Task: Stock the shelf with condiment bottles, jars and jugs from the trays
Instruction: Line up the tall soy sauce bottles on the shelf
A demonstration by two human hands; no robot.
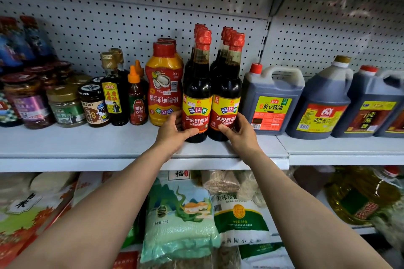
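A white metal shelf (91, 144) with a pegboard back carries the stock at this moment: three large handled jugs of dark sauce (271, 102) stand at the right, a tall yellow-and-red squeeze bottle (164, 85) just left of centre, and jars with small bottles (65, 105) run off to the left. At centre, two rows of dark soy sauce bottles run back toward the pegboard, and a person's two hands are on the nearest pair. The left hand (175, 131) wraps the base of the left soy sauce bottle (196, 102), thumb across the lower label; the right hand (240, 131) holds the base of the right soy sauce bottle (227, 102) the same way, so each grip is closed round its own bottle. Both bottles stand upright near the front edge of the shelf, touching each other. They look like glass, full and therefore heavy for their width, stiff, smooth and likely slippery where the glossy label ends, and breakable if knocked against the neighbours. Tall and narrow, they would tip easily if pushed high up; the low hold at the base, below the label, seems the safer place for sliding them, the neck for lifting. Bags of rice (181, 214) lie on the shelf below.
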